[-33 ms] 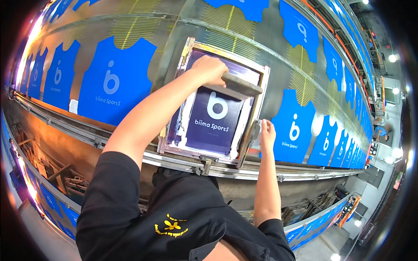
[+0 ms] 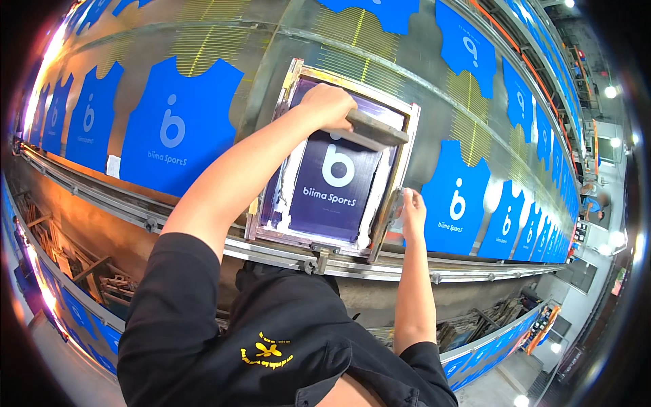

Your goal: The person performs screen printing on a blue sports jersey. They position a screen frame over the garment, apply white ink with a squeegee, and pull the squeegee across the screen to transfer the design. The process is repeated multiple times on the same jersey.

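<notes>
A screen-printing frame [image 2: 411,146] lies on the long table in front of me, its dark purple mesh [image 2: 319,220] bearing a white letter-and-text design. White paste smears line the mesh's sides. My left hand [image 2: 327,107] is closed around the left end of a long squeegee [image 2: 376,127], which lies across the upper part of the screen. At the frame's right edge, my right hand [image 2: 413,207] has its fingers bent in against a grey side handle [image 2: 396,209]; the contact is partly hidden. Blue sleeveless shirt pieces [image 2: 183,122] with white prints lie on both sides.
A metal rail [image 2: 285,252] with clamps runs along the table's near edge, against my body. More blue pieces [image 2: 468,44] lie in a far row. Yellow-lined patches [image 2: 359,47] mark the table. Wooden scraps [image 2: 91,261] lie below. A person [image 2: 597,203] is far right.
The squeegee has shifted slightly away from me, baring more of the white dot. My right hand has moved a little left, closer against the side handle.
</notes>
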Motion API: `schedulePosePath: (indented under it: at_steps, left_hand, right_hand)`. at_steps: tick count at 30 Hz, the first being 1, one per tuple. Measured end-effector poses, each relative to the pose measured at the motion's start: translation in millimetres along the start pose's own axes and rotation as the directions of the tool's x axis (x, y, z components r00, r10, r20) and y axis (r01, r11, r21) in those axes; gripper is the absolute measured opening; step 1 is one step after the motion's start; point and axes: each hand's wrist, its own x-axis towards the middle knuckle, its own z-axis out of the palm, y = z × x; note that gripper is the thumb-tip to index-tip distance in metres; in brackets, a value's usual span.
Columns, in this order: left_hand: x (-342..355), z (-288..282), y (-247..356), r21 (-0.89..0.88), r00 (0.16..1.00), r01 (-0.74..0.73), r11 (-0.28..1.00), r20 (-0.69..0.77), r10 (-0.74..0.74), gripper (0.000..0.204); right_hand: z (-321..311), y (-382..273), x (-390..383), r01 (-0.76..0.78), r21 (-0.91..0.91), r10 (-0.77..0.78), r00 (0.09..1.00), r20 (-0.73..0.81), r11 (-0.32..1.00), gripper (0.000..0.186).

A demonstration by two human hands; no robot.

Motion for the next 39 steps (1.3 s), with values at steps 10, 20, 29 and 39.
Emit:
schedulePosePath:
  at_steps: [10,20,29,39]
  left_hand:
    - [-86,50,20,-0.106,0.987,0.044,0.993,-0.152,-0.060,0.029]
    - [-294,126,126,0.031,0.914,-0.061,0.998,-0.399,0.068,0.056]
    - [-376,49,-17,-0.107,0.974,0.121,0.987,-0.181,-0.139,0.050]
    - [-499,-39,-215,-0.109,0.962,0.261,0.959,-0.048,-0.268,0.047]
  right_hand:
    - [1,-51,-27,0.084,0.114,-0.089,0.995,0.040,0.990,0.040]
    - [11,-59,-41,0.515,-0.101,-0.522,0.810,-0.266,0.851,0.037]
    - [186,-54,-83,0.525,0.182,-0.494,0.848,-0.192,0.831,0.028]
    - [439,-94,-223,0.264,0.236,-0.245,0.964,-0.108,0.935,0.024]
